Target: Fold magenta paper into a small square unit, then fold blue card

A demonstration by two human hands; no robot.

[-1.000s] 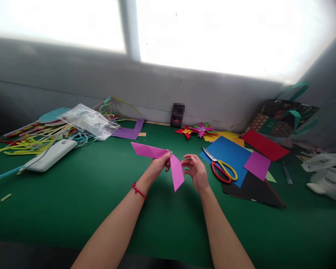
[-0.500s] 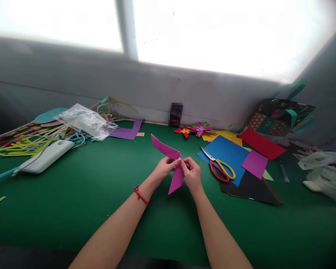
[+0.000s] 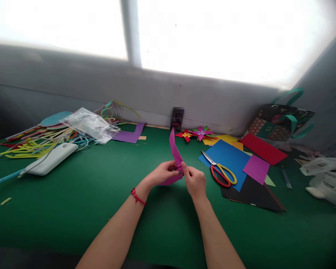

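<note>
The folded paper strip is bright magenta, narrow and flat-sided, and sharply bent, with two arms leading away from one creased middle. It is to the left of the scissors. One arm stands steeply and curves slightly, its slim tip showing higher in view than the scissors' points. The other runs leftward, away from the scissors, and is partly hidden by the left hand. The crease is pinched between the left hand's thumb and fingers and the right hand, which is the nearer to the scissors. Details of the fold are covered by the fingers.
</note>
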